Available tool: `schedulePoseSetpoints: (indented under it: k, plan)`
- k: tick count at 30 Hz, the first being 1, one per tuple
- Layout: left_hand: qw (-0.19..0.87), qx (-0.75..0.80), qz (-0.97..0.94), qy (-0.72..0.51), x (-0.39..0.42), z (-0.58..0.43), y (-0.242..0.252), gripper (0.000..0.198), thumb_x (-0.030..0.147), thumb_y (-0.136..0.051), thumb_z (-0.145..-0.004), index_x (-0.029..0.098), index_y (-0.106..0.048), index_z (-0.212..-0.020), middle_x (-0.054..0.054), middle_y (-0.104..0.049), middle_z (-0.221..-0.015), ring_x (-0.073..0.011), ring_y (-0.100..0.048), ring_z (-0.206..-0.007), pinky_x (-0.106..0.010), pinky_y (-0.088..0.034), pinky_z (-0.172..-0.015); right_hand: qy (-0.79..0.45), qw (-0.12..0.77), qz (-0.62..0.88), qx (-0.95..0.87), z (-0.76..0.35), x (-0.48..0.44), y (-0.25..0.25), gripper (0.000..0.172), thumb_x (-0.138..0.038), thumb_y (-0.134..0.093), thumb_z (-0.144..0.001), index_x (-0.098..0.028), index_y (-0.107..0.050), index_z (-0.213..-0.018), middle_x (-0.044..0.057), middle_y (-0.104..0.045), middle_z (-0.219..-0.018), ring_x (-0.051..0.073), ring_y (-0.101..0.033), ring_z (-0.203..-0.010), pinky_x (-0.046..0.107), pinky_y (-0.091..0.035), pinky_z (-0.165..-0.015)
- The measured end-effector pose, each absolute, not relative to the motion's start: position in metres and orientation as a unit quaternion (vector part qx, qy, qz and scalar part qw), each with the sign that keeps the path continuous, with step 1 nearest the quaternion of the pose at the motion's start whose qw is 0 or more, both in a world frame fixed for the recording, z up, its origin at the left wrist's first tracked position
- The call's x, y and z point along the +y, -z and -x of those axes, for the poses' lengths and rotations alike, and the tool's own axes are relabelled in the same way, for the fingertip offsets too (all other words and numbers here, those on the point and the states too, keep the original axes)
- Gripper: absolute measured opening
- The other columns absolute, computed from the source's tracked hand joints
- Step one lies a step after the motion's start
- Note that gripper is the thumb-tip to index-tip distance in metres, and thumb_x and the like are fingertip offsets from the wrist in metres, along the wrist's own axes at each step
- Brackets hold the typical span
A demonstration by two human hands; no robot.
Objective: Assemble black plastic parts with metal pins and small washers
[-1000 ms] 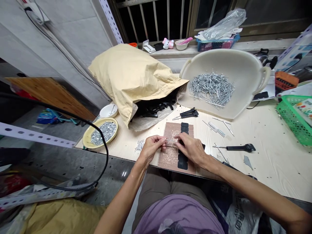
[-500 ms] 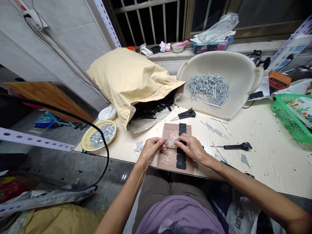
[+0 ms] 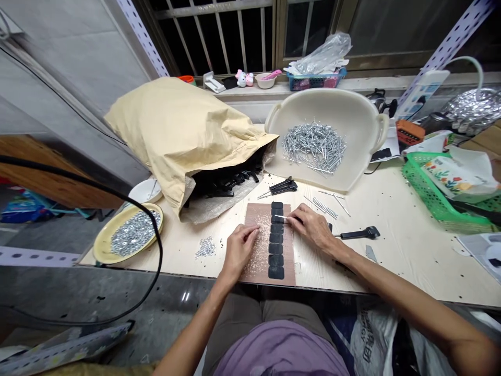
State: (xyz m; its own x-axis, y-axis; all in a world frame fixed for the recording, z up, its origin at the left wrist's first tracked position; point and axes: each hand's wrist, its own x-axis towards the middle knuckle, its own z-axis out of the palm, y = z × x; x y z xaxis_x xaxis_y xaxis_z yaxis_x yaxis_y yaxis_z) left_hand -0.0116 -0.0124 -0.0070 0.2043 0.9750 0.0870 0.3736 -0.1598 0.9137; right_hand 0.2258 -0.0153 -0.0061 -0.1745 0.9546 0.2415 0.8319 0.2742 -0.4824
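My right hand (image 3: 309, 225) pinches a thin metal pin (image 3: 281, 216), its free end pointing left over a column of black rectangular pads (image 3: 276, 249). Those pads lie on a brown board (image 3: 254, 261) speckled with pale marks at the table's front edge. At the board's left side, my left hand (image 3: 239, 248) has thumb and forefinger pressed together; whatever sits between them is too small to make out. Left of it lies a little heap of small metal pieces (image 3: 205, 247). Several loose metal pins (image 3: 321, 206) and a black-handled tool (image 3: 359, 233) rest beyond my right hand.
A large pale tub (image 3: 356, 151) holds a pile of metal pins. Next to it, a beige sack (image 3: 183, 125) gapes over black parts. A yellow dish (image 3: 102, 245) of small metal pieces stands far left, a green basket (image 3: 426, 201) right. A black cable (image 3: 159, 250) crosses the left side.
My hands have come apart; both were at the pin before, and now only the right has it, further up over the pads. The view has turned a little to the right.
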Motion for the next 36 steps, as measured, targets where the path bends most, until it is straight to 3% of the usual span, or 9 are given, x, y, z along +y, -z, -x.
schedulePoseSetpoints:
  k: [3,10,20,27,31,34,36]
  plan:
    - [0.313,0.462,-0.762,-0.33,-0.009,-0.01,0.009,0.027,0.031,-0.049,-0.089,0.021,-0.069,-0.104,-0.006,-0.059,-0.088,-0.0182,-0.057,-0.083,-0.029,-0.046,-0.075,-0.126,0.299,0.611,-0.722,-0.229,-0.017,0.004,0.022,-0.032,-0.044,-0.092,-0.021,-0.063,-0.091,0.004,-0.059,-0.088,0.014,-0.057,-0.074,0.027,-0.044,-0.064]
    - [0.174,0.401,-0.878,-0.194,0.002,-0.049,0.021,0.031,0.028,-0.038,-0.094,0.021,-0.064,-0.108,-0.007,-0.052,-0.091,-0.0166,-0.051,-0.075,-0.028,-0.04,-0.066,-0.14,0.353,0.653,-0.655,-0.246,-0.032,0.006,0.017,-0.029,-0.048,-0.089,-0.022,-0.063,-0.087,0.003,-0.062,-0.09,0.017,-0.059,-0.083,0.031,-0.044,-0.075]
    - [0.148,0.326,-0.924,-0.134,0.007,-0.052,0.02,0.029,0.016,-0.04,-0.091,0.025,-0.059,-0.111,-0.005,-0.052,-0.093,-0.0182,-0.048,-0.081,-0.027,-0.037,-0.065,-0.134,0.385,0.652,-0.639,-0.263,-0.056,0.001,0.019,-0.031,-0.048,-0.089,-0.022,-0.065,-0.09,0.005,-0.063,-0.091,0.019,-0.059,-0.088,0.033,-0.046,-0.075]
    - [0.077,0.297,-0.951,-0.03,0.008,-0.059,0.008,0.024,0.01,-0.037,-0.09,0.017,-0.058,-0.099,-0.008,-0.057,-0.097,-0.0191,-0.052,-0.083,-0.026,-0.04,-0.06,-0.127,0.395,0.649,-0.637,-0.265,-0.066,0.002,0.018,-0.032,-0.05,-0.09,-0.021,-0.064,-0.09,0.004,-0.063,-0.09,0.018,-0.059,-0.086,0.032,-0.047,-0.076]
    - [0.144,0.322,-0.932,-0.08,0.01,-0.059,0.011,0.023,0.013,-0.037,-0.091,0.016,-0.06,-0.093,-0.008,-0.059,-0.096,-0.0183,-0.055,-0.084,-0.027,-0.044,-0.065,-0.119,0.392,0.645,-0.645,-0.265,-0.072,0.002,0.017,-0.031,-0.05,-0.09,-0.022,-0.063,-0.093,0.004,-0.062,-0.091,0.018,-0.06,-0.087,0.03,-0.047,-0.073]
    - [0.297,0.38,-0.848,-0.218,0.01,-0.056,0.014,0.019,0.022,-0.045,-0.089,0.017,-0.064,-0.09,-0.006,-0.063,-0.09,-0.0169,-0.058,-0.081,-0.028,-0.046,-0.07,-0.116,0.373,0.639,-0.663,-0.258,-0.078,0.002,0.017,-0.029,-0.05,-0.09,-0.023,-0.064,-0.098,0.004,-0.062,-0.092,0.017,-0.06,-0.085,0.028,-0.048,-0.072]
    - [0.415,0.43,-0.75,-0.285,0.007,-0.055,0.014,0.019,0.028,-0.051,-0.086,0.016,-0.066,-0.087,-0.005,-0.065,-0.081,-0.0152,-0.059,-0.071,-0.026,-0.046,-0.064,-0.123,0.346,0.638,-0.677,-0.251,-0.082,0.001,0.019,-0.028,-0.048,-0.091,-0.024,-0.064,-0.101,0.003,-0.061,-0.092,0.015,-0.061,-0.081,0.026,-0.048,-0.07]
